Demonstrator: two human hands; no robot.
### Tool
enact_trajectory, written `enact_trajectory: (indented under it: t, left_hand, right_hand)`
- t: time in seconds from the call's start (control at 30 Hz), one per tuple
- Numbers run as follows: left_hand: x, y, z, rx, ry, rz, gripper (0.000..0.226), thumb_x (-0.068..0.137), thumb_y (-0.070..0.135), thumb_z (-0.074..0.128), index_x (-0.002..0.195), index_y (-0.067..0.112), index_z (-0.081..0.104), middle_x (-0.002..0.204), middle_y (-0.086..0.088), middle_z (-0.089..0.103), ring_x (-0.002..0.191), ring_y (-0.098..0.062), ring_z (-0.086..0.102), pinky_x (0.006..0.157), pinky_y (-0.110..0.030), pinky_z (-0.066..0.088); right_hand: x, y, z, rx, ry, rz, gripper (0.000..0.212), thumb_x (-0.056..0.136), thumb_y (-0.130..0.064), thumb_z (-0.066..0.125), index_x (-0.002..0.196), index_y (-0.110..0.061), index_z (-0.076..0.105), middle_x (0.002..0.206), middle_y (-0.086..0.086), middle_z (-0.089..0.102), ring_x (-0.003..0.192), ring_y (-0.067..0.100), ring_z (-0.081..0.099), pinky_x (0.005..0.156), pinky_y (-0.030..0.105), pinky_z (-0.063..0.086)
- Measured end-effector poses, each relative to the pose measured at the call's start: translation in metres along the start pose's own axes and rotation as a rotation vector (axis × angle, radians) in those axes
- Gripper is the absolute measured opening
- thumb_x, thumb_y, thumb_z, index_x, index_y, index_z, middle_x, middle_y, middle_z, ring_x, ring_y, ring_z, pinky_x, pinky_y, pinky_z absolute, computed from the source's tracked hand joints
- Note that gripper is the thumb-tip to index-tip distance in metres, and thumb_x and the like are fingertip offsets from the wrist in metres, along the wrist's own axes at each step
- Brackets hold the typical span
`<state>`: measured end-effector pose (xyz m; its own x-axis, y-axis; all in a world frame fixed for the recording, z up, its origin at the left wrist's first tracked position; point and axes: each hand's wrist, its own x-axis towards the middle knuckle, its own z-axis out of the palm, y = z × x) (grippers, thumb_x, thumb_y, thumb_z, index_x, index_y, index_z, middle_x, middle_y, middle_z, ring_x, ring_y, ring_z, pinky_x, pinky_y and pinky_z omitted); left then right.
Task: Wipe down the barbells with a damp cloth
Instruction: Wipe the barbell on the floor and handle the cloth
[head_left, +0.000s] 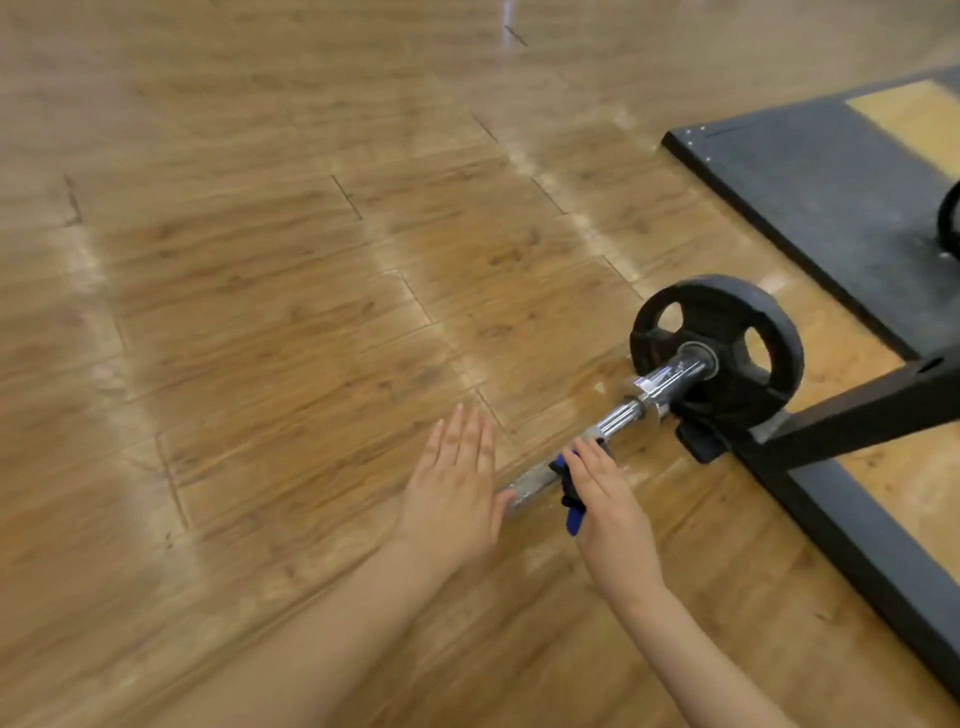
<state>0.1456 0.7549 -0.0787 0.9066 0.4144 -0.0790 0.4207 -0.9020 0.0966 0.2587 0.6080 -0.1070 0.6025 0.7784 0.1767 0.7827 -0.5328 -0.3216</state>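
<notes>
The right hand (608, 499) presses a blue-and-black cloth (570, 493) onto the bar (618, 418), its fingers fairly straight over it. The left hand (454, 486) lies flat and relaxed, fingers straight, its thumb touching the bar's near end. The bar lies on the wood floor (260, 312), with a black plate (727, 343) on its far sleeve, beside a dark platform (810, 171).

Left hand (452, 493): flat, fingers straight and together, palm down. Right hand (608, 499): fingers extended, pressing down. Both forearms bare, reaching forward.
</notes>
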Motion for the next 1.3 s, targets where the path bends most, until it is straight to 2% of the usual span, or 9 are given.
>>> enact_trajectory:
  t: [0.07,0.13,0.23,0.33,0.43,0.53,0.63,0.9,1.3]
  left_hand:
    - [0.003,0.01,-0.003,0.004,-0.03,0.031,0.074,0.102,0.048,0.019,0.149,-0.003,-0.008,0.158,-0.02,-0.006,0.146,-0.033,-0.01,0.115,-0.041,-0.013]
    - [0.005,0.029,-0.014,0.002,-0.061,0.044,0.073,0.102,0.047,0.017,0.148,-0.002,-0.011,0.158,-0.02,-0.009,0.146,-0.032,-0.012,0.115,-0.041,-0.014]
    - [0.022,0.062,-0.015,-0.107,-0.02,0.029,0.069,0.1,0.041,0.03,0.147,-0.009,0.017,0.154,-0.027,0.019,0.145,-0.037,0.014,0.117,-0.044,0.006]
    - [0.05,0.088,-0.003,-0.172,-0.069,0.071,0.072,0.083,0.047,0.042,0.126,-0.009,0.055,0.13,-0.025,0.056,0.125,-0.037,0.051,0.108,-0.047,0.034]
    - [0.074,0.097,0.026,-0.115,-0.039,0.058,0.073,0.081,0.049,0.047,0.125,-0.009,0.056,0.131,-0.025,0.055,0.124,-0.037,0.052,0.107,-0.046,0.035]
    - [0.083,0.1,0.049,-0.09,-0.067,0.034,0.089,0.081,0.049,0.064,0.14,-0.009,0.03,0.146,-0.028,0.034,0.137,-0.039,0.035,0.113,-0.045,0.022]
    - [0.086,0.1,0.058,-0.087,-0.044,0.041,0.097,0.063,0.049,0.08,0.134,-0.007,0.046,0.139,-0.025,0.048,0.13,-0.037,0.045,0.11,-0.047,0.032]
    - [0.083,0.097,0.069,-0.089,-0.039,0.075,0.08,0.083,0.049,0.035,0.137,-0.01,0.041,0.143,-0.027,0.042,0.134,-0.04,0.038,0.109,-0.045,0.021]
    - [0.083,0.098,0.074,-0.06,0.045,0.098,0.079,0.083,0.048,0.032,0.135,-0.01,0.044,0.141,-0.027,0.044,0.133,-0.04,0.04,0.109,-0.045,0.022]
  right_hand:
    - [-0.005,0.01,-0.022,-0.034,-0.021,0.049,0.075,0.056,0.032,0.065,0.126,0.004,0.057,0.135,0.013,0.05,0.126,0.033,0.047,0.102,0.038,0.036]
    - [-0.014,0.021,-0.049,-0.057,-0.077,0.131,0.07,0.071,0.029,0.053,0.134,0.0,0.05,0.143,0.003,0.037,0.136,0.027,0.036,0.109,0.019,0.019]
    - [-0.012,0.047,-0.08,-0.065,-0.128,0.181,0.066,0.081,0.022,0.046,0.14,-0.007,0.043,0.149,0.003,0.033,0.142,0.02,0.025,0.111,0.019,0.006]
    - [0.013,0.073,-0.079,-0.093,-0.065,0.119,0.069,0.068,0.028,0.058,0.131,0.0,0.053,0.139,0.01,0.046,0.133,0.03,0.042,0.11,0.036,0.02]
    - [0.038,0.098,-0.045,-0.081,-0.019,-0.054,0.069,0.058,0.029,0.066,0.123,0.007,0.058,0.129,0.022,0.056,0.127,0.028,0.044,0.111,0.038,0.027]
    - [0.055,0.113,-0.005,-0.02,-0.018,-0.112,0.062,0.064,0.021,0.064,0.124,0.008,0.055,0.129,0.024,0.055,0.128,0.028,0.039,0.11,0.04,0.026]
    - [0.06,0.117,0.025,0.023,-0.029,-0.181,0.054,0.077,0.008,0.047,0.131,0.004,0.045,0.132,0.024,0.052,0.131,0.027,0.033,0.114,0.039,0.018]
    - [0.058,0.138,0.035,0.089,0.084,-0.183,0.055,0.081,0.014,0.036,0.134,-0.001,0.038,0.136,0.021,0.048,0.133,0.028,0.034,0.118,0.032,0.013]
    - [0.043,0.117,0.047,0.112,0.179,-0.182,0.051,0.082,0.006,0.039,0.132,-0.001,0.04,0.134,0.02,0.048,0.129,0.03,0.036,0.115,0.035,0.016]
